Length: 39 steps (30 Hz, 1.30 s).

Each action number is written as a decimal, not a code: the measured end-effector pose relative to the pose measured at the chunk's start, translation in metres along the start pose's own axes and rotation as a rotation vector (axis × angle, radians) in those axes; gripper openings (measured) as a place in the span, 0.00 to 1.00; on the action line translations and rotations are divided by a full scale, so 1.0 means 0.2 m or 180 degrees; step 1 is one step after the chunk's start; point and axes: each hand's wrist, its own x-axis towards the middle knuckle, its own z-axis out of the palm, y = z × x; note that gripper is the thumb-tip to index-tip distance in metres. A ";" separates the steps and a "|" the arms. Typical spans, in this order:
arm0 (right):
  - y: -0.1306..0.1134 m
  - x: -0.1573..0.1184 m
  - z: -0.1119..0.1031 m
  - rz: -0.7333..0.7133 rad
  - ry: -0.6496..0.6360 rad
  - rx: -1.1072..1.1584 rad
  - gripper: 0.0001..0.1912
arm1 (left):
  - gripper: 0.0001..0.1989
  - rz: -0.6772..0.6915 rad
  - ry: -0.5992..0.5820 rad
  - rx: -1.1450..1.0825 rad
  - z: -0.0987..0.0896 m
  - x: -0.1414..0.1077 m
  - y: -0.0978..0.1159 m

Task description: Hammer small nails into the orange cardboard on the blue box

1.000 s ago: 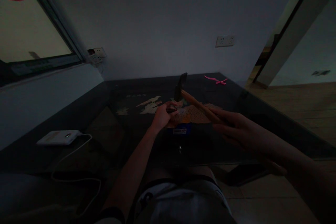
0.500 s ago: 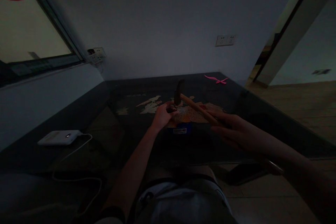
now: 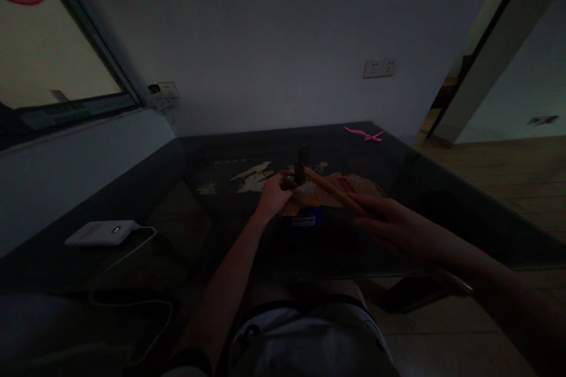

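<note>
My right hand is closed around the wooden handle of a hammer. The dark hammer head stands upright just beside the fingertips of my left hand. Thumb and fingers of that left hand are curled into a pinch; what they hold, if anything, is too dark and small to make out. Beneath the hammer head lies a brown, speckled piece of cardboard with red print. A blue box with a white label sits at the cardboard's near edge.
The dark glossy table carries a pale bird picture. At left lies a white power bank with a white cable hanging toward me. A pink ribbon is at the far right corner. Wall sockets are behind.
The hammer head has come down toward the cardboard beside my left fingertips, and my right hand has shifted slightly with it. My left hand stays in nearly the same place.
</note>
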 end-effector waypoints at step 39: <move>0.00 0.00 0.01 0.0082 -0.0251 -0.0194 0.29 | 0.19 0.0022 -0.0043 0.0298 0.00 0.00 0.01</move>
